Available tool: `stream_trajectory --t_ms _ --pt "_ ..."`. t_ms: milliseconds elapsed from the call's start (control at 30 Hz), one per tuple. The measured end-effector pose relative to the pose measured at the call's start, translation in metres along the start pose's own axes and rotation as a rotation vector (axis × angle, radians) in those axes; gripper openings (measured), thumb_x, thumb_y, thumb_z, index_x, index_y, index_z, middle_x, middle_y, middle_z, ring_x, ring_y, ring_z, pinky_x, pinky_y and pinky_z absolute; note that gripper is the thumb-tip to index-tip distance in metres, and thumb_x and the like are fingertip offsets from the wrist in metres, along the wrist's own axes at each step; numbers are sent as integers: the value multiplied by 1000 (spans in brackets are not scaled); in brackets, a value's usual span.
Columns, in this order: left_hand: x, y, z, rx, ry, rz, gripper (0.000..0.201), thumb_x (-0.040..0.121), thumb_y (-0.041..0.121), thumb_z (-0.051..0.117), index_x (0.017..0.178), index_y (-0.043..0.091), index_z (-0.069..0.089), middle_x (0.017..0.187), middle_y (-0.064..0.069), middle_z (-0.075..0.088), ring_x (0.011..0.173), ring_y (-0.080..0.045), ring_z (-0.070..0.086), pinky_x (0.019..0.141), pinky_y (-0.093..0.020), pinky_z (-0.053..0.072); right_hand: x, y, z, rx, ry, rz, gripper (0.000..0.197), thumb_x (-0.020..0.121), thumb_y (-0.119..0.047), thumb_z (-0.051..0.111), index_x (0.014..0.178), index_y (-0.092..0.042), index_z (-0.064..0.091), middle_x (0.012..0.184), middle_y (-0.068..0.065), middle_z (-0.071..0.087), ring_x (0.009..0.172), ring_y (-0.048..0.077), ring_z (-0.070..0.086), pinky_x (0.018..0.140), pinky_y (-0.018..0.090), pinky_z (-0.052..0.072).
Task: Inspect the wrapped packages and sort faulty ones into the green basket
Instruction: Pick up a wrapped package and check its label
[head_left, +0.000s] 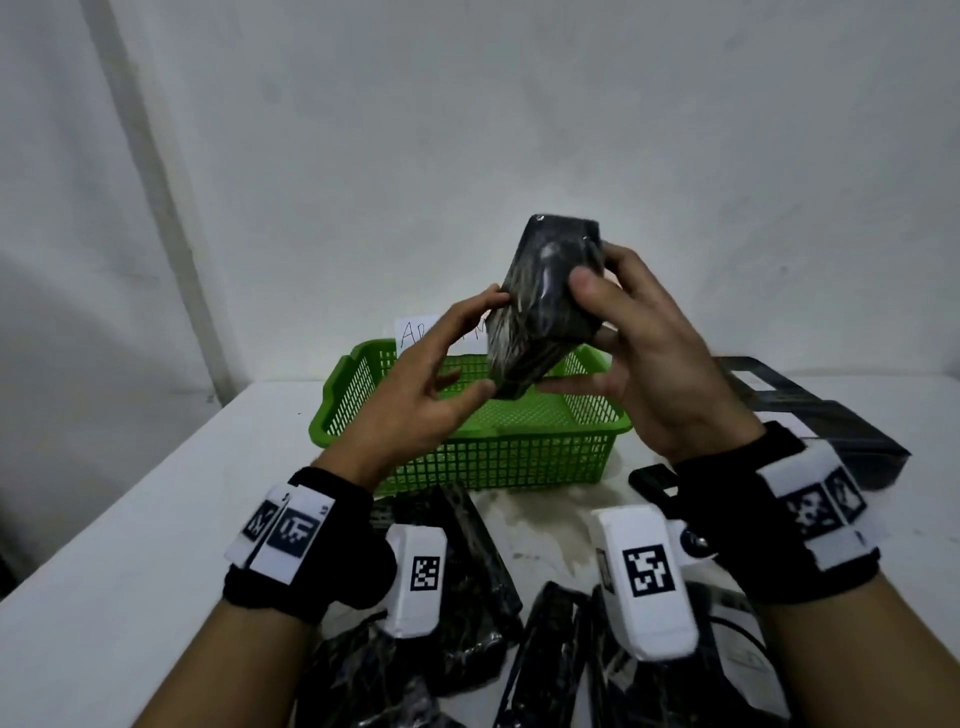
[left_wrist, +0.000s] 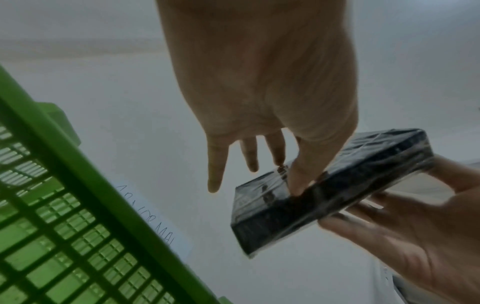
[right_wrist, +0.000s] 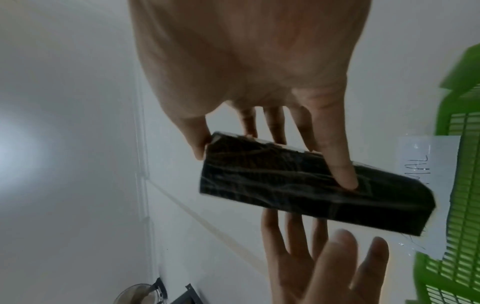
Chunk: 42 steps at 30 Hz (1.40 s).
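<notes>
A black package (head_left: 545, 306) in shiny clear wrap is held up, tilted, above the green mesh basket (head_left: 467, 457). My right hand (head_left: 597, 291) grips its right side, thumb on the near face and fingers behind. In the right wrist view the package (right_wrist: 285, 185) sits between thumb and fingers, and one finger lies across its face. My left hand (head_left: 462, 353) is spread with straight fingers and touches the package's lower left edge. The left wrist view shows the thumb pressing on the package (left_wrist: 324, 195) edge, with the other fingers (left_wrist: 249, 156) off it.
Several more wrapped black packages (head_left: 467, 571) lie on the white table (head_left: 130, 519) near me, partly hidden by my wrists. Dark flat boxes (head_left: 831, 415) sit at the right. A handwritten paper label (head_left: 415, 332) stands behind the basket against the wall.
</notes>
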<state>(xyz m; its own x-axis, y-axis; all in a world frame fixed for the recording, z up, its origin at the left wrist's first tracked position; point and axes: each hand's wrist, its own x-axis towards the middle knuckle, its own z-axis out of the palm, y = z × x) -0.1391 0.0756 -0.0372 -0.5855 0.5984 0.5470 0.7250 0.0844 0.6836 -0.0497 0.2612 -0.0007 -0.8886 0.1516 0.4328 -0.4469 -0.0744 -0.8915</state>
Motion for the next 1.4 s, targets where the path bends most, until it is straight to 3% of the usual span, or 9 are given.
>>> stream_trajectory --t_ms 167,400,533,667,800,900,1100,1267,1400 --pt "1 -1 -1 -199 31 -106 47 100 26 50 138 53 47 153 17 43 139 -5 44 105 -46 49 -1 14 6 -73 71 -181 39 90 -3 69 124 -17 58 129 2 64 104 20 72 71 45 63" --pt "5 15 3 -435 8 -232 45 99 57 33 133 37 55 142 13 55 102 -17 70 78 -38 58 4 26 0 -236 14 -255 34 80 -10 73 109 -24 66 134 -11 62 123 19 63 98 52 55" --pt "5 16 4 -476 70 -229 36 90 43 56 120 25 53 127 5 60 99 -20 72 75 -34 57 4 23 1 -122 -4 -174 15 85 -27 68 99 -22 70 134 -11 60 119 12 64 80 36 60" --pt "2 13 2 -450 -10 -127 57 80 32 73 129 23 46 141 7 51 111 -24 69 89 -40 56 7 28 1 -153 85 -25 59 78 -46 71 133 -34 53 137 -7 57 122 14 62 80 33 59" --pt "1 15 2 -312 -81 -96 66 75 35 78 131 30 43 136 17 55 118 -25 65 105 -55 46 6 27 -1 -114 101 50 54 90 -26 70 138 -28 47 107 1 76 95 18 75 70 36 60" --pt "2 16 4 -332 -52 -113 52 83 41 69 128 29 45 134 16 58 118 -24 65 102 -56 49 6 28 -1 -115 114 -14 50 90 -17 70 134 -26 47 97 1 78 88 17 76 67 34 60" --pt "7 27 -3 -507 134 -160 47 95 53 38 140 41 42 142 8 55 126 -24 60 94 -47 54 8 32 -22 -363 -153 -67 98 66 -9 72 147 -38 27 137 -9 54 114 3 64 93 22 53" --pt "7 37 -3 -536 171 -123 44 102 38 46 145 31 41 135 -3 58 117 -26 65 76 -39 59 7 30 -23 -607 -198 -225 99 72 -5 74 151 -37 27 146 -11 47 127 -11 50 92 3 41" --pt "7 37 -1 -483 184 -91 39 99 27 57 138 25 50 134 -5 57 108 -23 69 69 -40 60 8 32 -21 -780 -141 -377 86 77 8 73 149 -25 40 142 -3 55 121 7 58 90 5 42"
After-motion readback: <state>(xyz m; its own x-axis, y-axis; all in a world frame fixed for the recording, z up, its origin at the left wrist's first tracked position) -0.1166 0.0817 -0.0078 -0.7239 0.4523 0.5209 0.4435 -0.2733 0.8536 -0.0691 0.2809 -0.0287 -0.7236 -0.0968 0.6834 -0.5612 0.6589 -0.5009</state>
